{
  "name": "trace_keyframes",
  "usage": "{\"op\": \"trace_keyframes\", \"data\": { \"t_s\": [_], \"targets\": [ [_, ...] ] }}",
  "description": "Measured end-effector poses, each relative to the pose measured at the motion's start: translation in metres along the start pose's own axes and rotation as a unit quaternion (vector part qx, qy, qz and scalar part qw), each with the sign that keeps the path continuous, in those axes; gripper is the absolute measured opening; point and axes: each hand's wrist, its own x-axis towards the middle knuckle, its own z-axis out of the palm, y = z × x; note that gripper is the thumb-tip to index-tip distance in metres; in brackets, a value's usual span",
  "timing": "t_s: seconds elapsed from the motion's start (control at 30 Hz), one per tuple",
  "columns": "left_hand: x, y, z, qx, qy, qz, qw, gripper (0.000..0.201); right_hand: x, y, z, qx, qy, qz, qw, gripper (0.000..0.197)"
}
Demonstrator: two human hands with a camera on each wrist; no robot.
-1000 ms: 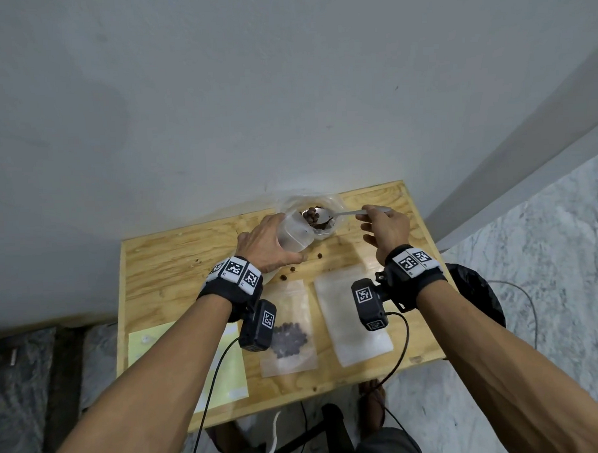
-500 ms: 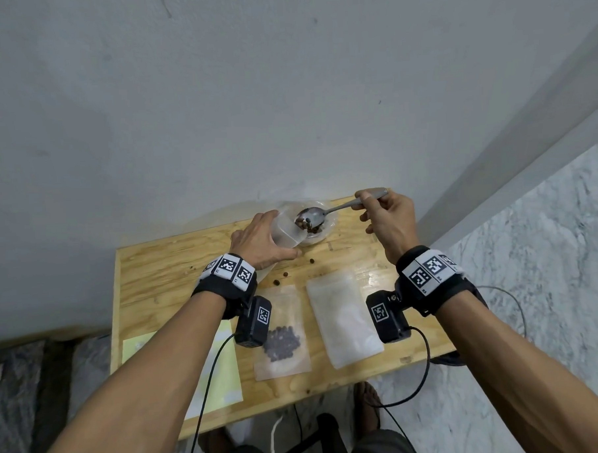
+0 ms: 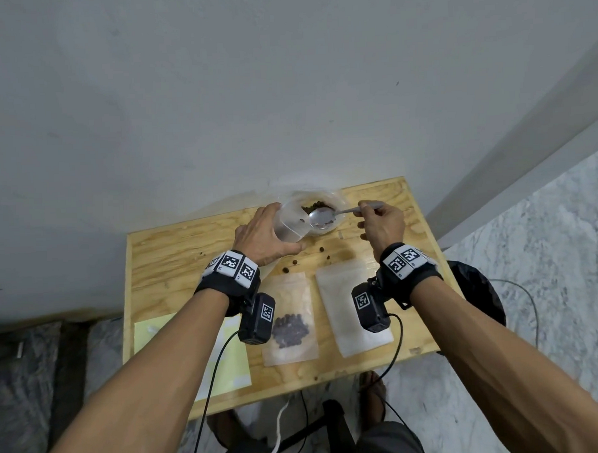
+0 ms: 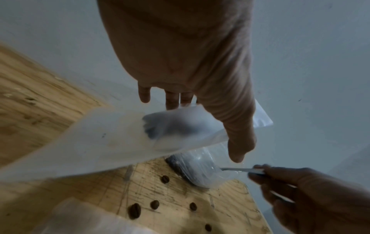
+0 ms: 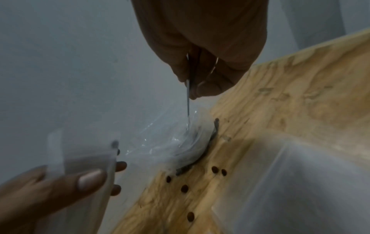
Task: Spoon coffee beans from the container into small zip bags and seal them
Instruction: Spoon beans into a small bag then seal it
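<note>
My left hand (image 3: 267, 234) grips a translucent zip bag (image 3: 290, 223), tilted with its mouth toward the clear container (image 3: 337, 199) of coffee beans at the table's back edge. The left wrist view shows the thumb (image 4: 238, 142) on the bag (image 4: 120, 134). My right hand (image 3: 381, 222) pinches the handle of a metal spoon (image 3: 321, 217). Its bowl sits over the container beside the bag's mouth and looks shiny and nearly bare. In the right wrist view the handle (image 5: 188, 98) runs down into the container (image 5: 174, 145).
A zip bag holding beans (image 3: 290, 324) and an empty one (image 3: 352, 306) lie flat near the front of the wooden table (image 3: 162, 259). Several loose beans (image 3: 294, 262) lie between them and the container. Yellow-green paper (image 3: 228, 359) lies front left; a black object (image 3: 478, 293) sits off the right edge.
The spoon carried beans beside the bag's mouth; now its bowl looks almost bare. My right hand has dropped and the handle has levelled. The left hand still holds the bag.
</note>
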Motion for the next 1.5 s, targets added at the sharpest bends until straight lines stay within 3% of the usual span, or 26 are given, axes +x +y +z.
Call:
{"op": "trace_keyframes", "data": {
  "t_s": [0.23,0.33,0.4,0.5,0.63,0.8,0.97,1.0,1.07,1.2,1.37,1.5],
  "targets": [
    [-0.009,0.003,-0.005,-0.022,0.026,0.013,0.999,0.103,-0.002,0.004,0.014,-0.074,-0.033,0.032,0.996,0.020],
    [-0.012,0.006,-0.013,-0.045,0.064,0.022,0.997,0.105,-0.006,-0.010,0.003,-0.172,0.015,-0.037,0.984,0.039],
    [-0.014,0.011,-0.020,-0.074,0.098,0.022,0.992,0.109,-0.016,-0.026,-0.005,-0.155,0.018,-0.115,0.981,0.036],
    [-0.017,0.025,-0.032,-0.118,0.155,0.026,0.981,0.113,-0.040,-0.059,-0.013,-0.116,-0.077,-0.226,0.964,0.022],
    [-0.017,0.047,-0.050,-0.107,0.210,0.060,0.970,0.113,-0.069,-0.111,-0.016,-0.156,-0.204,-0.329,0.909,0.018],
    [-0.012,0.066,-0.074,-0.065,0.268,0.097,0.956,0.117,-0.077,-0.156,-0.008,-0.281,-0.217,-0.392,0.849,0.010],
    [-0.013,0.074,-0.097,-0.100,0.255,0.091,0.957,0.124,-0.073,-0.181,-0.003,-0.303,-0.164,-0.408,0.845,0.009],
    [-0.016,0.074,-0.102,-0.131,0.241,0.085,0.958,0.120,-0.071,-0.185,-0.003,-0.299,-0.150,-0.410,0.849,0.009],
    [-0.017,0.070,-0.111,-0.213,0.225,0.099,0.946,0.095,-0.066,-0.190,-0.006,-0.286,-0.135,-0.413,0.854,0.008],
    [-0.013,0.062,-0.129,-0.380,0.218,0.134,0.889,0.034,-0.060,-0.194,-0.010,-0.240,-0.153,-0.413,0.865,0.008],
    [-0.011,0.059,-0.141,-0.468,0.163,0.137,0.858,0.006,-0.060,-0.193,-0.007,-0.124,-0.208,-0.353,0.904,0.008],
    [-0.013,0.059,-0.144,-0.503,0.166,0.130,0.838,0.006,-0.062,-0.190,-0.008,-0.002,-0.242,-0.260,0.935,0.014]
  ]
}}
